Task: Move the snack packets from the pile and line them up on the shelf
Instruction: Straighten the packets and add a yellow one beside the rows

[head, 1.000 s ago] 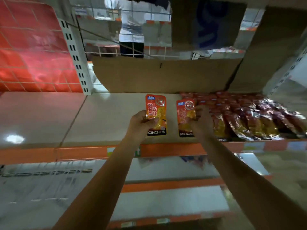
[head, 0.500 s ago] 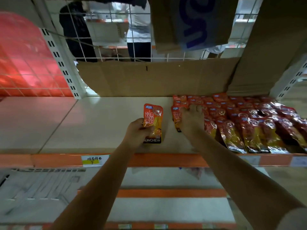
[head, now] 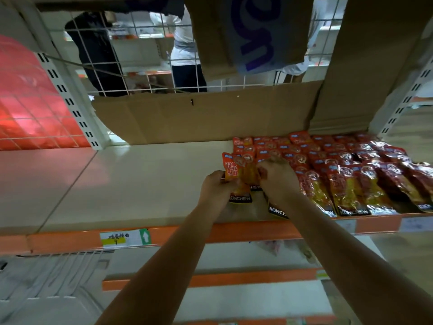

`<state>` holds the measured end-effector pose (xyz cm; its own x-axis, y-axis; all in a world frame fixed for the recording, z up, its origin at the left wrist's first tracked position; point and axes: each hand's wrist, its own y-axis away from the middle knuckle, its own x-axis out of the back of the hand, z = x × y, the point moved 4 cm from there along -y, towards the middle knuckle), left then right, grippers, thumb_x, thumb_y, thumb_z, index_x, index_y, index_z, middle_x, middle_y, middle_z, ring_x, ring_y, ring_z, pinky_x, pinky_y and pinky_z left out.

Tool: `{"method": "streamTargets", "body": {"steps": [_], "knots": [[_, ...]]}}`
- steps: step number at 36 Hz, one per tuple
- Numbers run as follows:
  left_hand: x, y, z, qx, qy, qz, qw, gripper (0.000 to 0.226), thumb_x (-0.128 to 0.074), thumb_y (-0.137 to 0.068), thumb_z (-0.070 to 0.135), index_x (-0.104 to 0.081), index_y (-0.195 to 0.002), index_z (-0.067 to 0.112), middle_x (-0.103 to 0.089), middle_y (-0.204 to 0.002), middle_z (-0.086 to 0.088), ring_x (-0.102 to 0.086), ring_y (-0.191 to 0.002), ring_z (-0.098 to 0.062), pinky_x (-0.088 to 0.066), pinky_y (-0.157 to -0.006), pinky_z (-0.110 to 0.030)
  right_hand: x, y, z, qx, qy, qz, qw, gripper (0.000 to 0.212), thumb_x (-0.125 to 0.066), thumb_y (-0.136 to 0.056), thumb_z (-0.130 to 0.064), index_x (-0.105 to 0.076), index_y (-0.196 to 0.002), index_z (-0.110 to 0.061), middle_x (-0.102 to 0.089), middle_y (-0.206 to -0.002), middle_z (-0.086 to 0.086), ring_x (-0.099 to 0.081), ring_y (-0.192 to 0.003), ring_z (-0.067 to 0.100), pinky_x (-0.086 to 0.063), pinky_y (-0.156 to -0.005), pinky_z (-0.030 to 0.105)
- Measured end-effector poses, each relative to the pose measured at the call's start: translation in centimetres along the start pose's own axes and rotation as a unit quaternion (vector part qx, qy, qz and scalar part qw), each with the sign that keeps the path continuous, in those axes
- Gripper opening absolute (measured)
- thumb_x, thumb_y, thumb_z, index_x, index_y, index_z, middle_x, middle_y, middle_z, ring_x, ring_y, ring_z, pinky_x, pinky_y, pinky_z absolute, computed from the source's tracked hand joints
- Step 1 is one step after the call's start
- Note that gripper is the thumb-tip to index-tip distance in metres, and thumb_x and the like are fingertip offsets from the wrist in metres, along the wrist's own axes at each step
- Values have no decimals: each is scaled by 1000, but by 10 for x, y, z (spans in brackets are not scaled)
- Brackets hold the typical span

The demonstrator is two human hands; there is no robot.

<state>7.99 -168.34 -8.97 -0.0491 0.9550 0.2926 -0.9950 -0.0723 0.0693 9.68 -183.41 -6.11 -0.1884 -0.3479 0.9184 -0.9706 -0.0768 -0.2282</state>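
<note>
Both hands are up at the shelf (head: 145, 184). The left hand (head: 216, 185) is closed on a snack packet (head: 234, 174), pinching its lower half, with the top standing free. The right hand (head: 276, 179) curls over more packets at the left edge of the pile (head: 339, 170); whether it has actually closed on one, I can't tell. These look light, floppy and glossy, probably slippery, so take them by the flat sealed edge.

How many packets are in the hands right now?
2, possibly more hidden. The left hand holds one packet upright over the shelf; the right hand grips a second packet, mostly covered, beside the rows.
</note>
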Motion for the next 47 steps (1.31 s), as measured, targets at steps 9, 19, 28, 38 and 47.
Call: {"method": "streamTargets", "body": {"steps": [9, 19, 28, 38, 47], "knots": [[-27, -2, 8, -22, -141, 22, 990, 21, -55, -91, 37, -51, -95, 17, -55, -80, 8, -56, -72, -7, -38, -55, -20, -3, 39, 19, -31, 126, -62, 990, 53, -51, -90, -31, -38, -138, -12, -37, -142, 9, -34, -130, 29, -34, -105, 37], [-30, -5, 11, -45, -381, 6, 923, 40, -43, -93, 51, -59, -103, 16, -65, -99, -2, -62, -91, -20, -44, -69, -27, 0, 50, 19, 45, 82, -103, 990, 63, -53, -90, -20, -27, -147, -14, -20, -155, 1, -12, -144, 21, -20, -116, 39], [-19, 5, 18, -54, -467, -24, 882, 38, -38, -97, 46, -56, -94, 14, -57, -85, -1, -55, -80, -17, -43, -67, -27, 0, 51, 9, 58, 23, 8, 998, 37, -64, -77, -10, -64, -114, -5, -59, -122, 11, -51, -116, 36, -44, -93, 48], [31, 15, 22, -138, -533, 27, 835, 33, -35, -98, 37, -55, -106, 12, -62, -104, -7, -59, -96, -25, -43, -73, -31, -10, 36, -53, 77, -7, -9, 997, 35, -61, -78, -5, -63, -113, -1, -58, -121, 16, -50, -114, 39, -42, -92, 44], [139, 26, 6, -163, -518, 112, 832, 34, -33, -98, 34, -54, -115, 13, -58, -107, -6, -51, -103, -22, -43, -75, -31, -39, 20, -158, 146, 63, -74, 984, 50, -42, -90, -14, -41, -140, -18, -40, -144, 0, -40, -127, 20, -37, -100, 30]]}}
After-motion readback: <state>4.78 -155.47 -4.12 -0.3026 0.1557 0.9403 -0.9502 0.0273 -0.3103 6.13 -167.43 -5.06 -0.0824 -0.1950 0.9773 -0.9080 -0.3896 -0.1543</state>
